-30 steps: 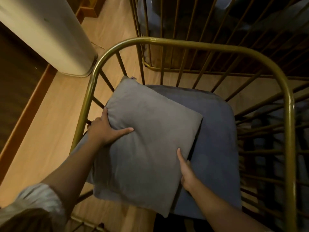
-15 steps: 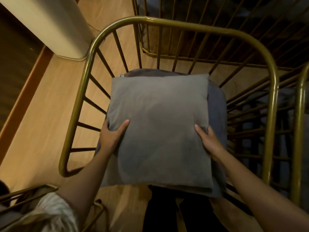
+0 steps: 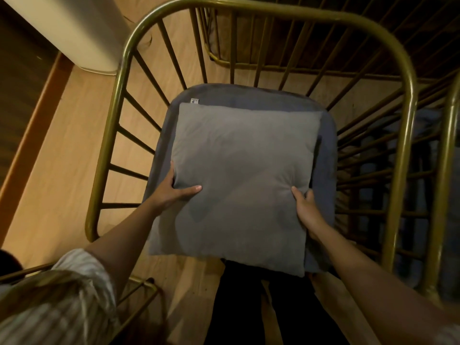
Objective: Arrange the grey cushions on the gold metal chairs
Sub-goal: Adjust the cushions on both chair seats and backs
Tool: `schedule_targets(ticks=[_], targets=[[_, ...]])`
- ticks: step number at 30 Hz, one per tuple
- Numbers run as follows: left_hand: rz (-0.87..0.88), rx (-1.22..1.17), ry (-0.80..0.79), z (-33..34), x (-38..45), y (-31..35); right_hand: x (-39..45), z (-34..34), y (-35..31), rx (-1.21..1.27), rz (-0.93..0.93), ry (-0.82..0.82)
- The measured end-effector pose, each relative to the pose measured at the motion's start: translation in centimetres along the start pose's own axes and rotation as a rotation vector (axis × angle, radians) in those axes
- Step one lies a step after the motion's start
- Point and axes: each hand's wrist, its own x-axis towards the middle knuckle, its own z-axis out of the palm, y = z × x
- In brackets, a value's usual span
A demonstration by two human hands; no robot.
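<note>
A square grey cushion (image 3: 244,185) lies flat on a darker blue-grey seat pad (image 3: 326,150) inside a gold metal chair (image 3: 408,78) with a curved rail and thin spokes. My left hand (image 3: 174,192) grips the cushion's left edge, thumb on top. My right hand (image 3: 307,210) holds its right edge, fingers tucked under. A small white tag (image 3: 194,101) shows at the pad's far left corner.
A cream cylinder (image 3: 72,33) stands on the wooden floor at the upper left. More gold chair frames stand behind (image 3: 273,63), at the right (image 3: 445,170) and at the lower left (image 3: 139,290). Dark trouser legs (image 3: 261,307) are just below the seat.
The cushion turned from a slanted position to square with the seat and settled further back on the pad. Both hands slid to its side edges.
</note>
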Motion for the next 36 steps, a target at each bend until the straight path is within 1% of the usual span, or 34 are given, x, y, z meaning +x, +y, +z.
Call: schedule_targets(ticks=[5, 9, 12, 16, 19, 22, 24, 27, 29, 31, 33, 35, 36], targets=[[-0.022, 0.057, 0.007, 0.3, 0.3, -0.5, 0.2, 0.1, 1.0, -0.023, 0.021, -0.009], [-0.067, 0.098, 0.089, 1.0, 0.3, -0.7, 0.2, 0.2, 1.9, -0.035, 0.057, -0.011], [-0.053, 0.189, 0.159, 1.9, -0.1, -0.8, -0.5, -0.4, 1.8, -0.027, 0.085, -0.028], [-0.019, 0.354, 0.240, 3.9, -1.7, 1.3, -1.9, -1.6, 1.0, -0.021, 0.089, 0.005], [-0.018, 0.390, 0.276, 5.9, -3.3, 5.0, -3.3, -3.3, -0.2, -0.016, 0.017, 0.073], [0.067, 0.417, 0.201, 8.7, -4.7, 9.4, -4.5, -6.1, -2.6, -0.005, -0.037, 0.130], [0.116, 0.420, 0.129, 11.7, -5.6, 12.2, -4.8, -8.6, -4.1, 0.049, -0.067, 0.173], [0.111, 0.366, -0.008, 17.6, -7.4, 15.6, -5.8, -13.1, -6.0, 0.116, -0.146, 0.244], [0.122, 0.389, -0.111, 22.6, -9.1, 17.4, -6.9, -17.2, -6.4, 0.121, -0.217, 0.316], [0.176, 0.438, -0.174, 27.4, -10.5, 18.8, -7.9, -21.7, -6.1, 0.084, -0.289, 0.411], [0.263, 0.476, -0.193, 32.2, -11.5, 20.3, -8.7, -27.1, -4.5, -0.020, -0.343, 0.525], [0.330, 0.468, -0.192, 36.9, -12.6, 22.4, -8.7, -33.1, -1.9, -0.181, -0.357, 0.649], [0.341, 0.453, -0.191, 38.6, -12.9, 23.4, -8.6, -35.6, -0.6, -0.237, -0.336, 0.693]])
